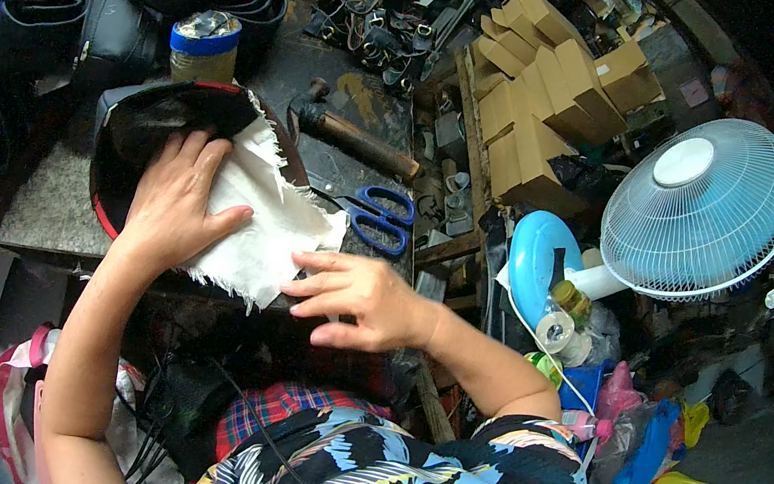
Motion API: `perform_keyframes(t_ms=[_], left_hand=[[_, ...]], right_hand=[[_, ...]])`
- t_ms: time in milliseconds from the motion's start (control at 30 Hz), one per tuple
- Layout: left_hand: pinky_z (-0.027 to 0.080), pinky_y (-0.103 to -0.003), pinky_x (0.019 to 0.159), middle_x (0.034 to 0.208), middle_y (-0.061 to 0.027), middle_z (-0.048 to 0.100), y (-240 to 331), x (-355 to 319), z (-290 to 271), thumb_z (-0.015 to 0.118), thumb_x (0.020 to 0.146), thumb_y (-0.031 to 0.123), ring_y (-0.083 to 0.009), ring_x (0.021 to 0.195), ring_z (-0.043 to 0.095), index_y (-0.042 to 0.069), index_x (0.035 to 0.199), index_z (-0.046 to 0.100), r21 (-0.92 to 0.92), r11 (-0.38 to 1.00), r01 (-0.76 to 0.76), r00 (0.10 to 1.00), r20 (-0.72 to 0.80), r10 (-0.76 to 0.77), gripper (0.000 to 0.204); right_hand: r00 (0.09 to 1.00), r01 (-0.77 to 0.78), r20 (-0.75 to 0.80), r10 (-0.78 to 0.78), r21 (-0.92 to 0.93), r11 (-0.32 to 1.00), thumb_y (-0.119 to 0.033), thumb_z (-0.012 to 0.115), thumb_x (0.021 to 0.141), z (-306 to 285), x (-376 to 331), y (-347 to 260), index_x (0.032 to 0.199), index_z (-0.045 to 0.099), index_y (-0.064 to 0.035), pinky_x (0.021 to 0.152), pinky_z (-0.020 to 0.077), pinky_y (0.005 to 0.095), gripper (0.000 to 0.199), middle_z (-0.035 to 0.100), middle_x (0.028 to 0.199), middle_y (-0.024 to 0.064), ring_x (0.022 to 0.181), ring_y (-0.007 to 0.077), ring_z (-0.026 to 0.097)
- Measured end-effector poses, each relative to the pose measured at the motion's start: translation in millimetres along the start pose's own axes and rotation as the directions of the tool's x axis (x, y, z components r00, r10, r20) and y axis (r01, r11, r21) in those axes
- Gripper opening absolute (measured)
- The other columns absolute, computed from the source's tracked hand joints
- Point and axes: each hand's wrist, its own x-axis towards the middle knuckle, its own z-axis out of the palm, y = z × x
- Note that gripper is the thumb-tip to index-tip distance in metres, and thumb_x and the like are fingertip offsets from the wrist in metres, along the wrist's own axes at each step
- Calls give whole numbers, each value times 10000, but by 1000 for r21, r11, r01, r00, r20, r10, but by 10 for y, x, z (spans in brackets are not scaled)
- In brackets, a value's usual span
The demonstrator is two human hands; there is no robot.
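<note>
White cloth smoothed over a black leather piece

White cloth, frayed at its edges, lay on the black leather piece at the near edge of the workbench. The left hand pressed flat on it, fingers spread; the right hand hovered open at its near corner, gripping nothing. Smoothing outward from the pinned side would likely have kept wrinkles out. Counted: one cloth, one pair of blue-handled scissors, one hammer, one fan.
</note>
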Motion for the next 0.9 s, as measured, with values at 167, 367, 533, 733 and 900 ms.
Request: perform_keyframes(t_ms=[167,367,533,733,900], left_hand=[[422,-475,1040,1309,-205,530,-54,0,83,746,752,461,-418,1222,494,35,1306,518,5,999,-37,999,-36,37,735],[420,-471,1058,1297,-216,536,-20,-49,16,783,754,341,-412,1216,505,-1,1287,525,-5,974,-225,962,-163,221,685],[137,-585,1203,1523,-354,306,654,-504,2,649,776,687,-486,1459,230,-128,1435,379,141,981,-135,978,176,109,1082],[297,-563,1154,1314,-220,603,842,-648,-476,688,853,492,-387,1267,543,40,1276,627,-236,911,-338,813,414,409,622],[448,-427,1037,1281,-200,592,336,-281,-642,764,808,151,-382,1202,553,-7,1276,579,-133,967,-215,969,-154,194,527]], right_hand=[[948,-94,-297,116,88,992,-105,556,963,-68,518,70,1400,511,-6,1010,476,395,450,639,1253,214,1169,341,625],[932,-167,-361,-33,-508,845,-145,580,867,317,967,680,1312,568,14,1115,428,410,473,544,1402,225,1339,358,505],[903,-168,-421,-86,-530,831,-126,543,886,403,895,795,1275,621,-7,1088,465,387,414,570,1390,195,1333,335,523],[883,-136,-446,-145,-541,830,-123,517,877,414,924,778,1227,635,8,1087,457,397,392,588,1361,211,1302,356,544],[883,-93,-430,-188,-553,828,-112,554,868,339,904,715,1178,657,7,1075,468,414,348,608,1328,209,1293,353,552]])
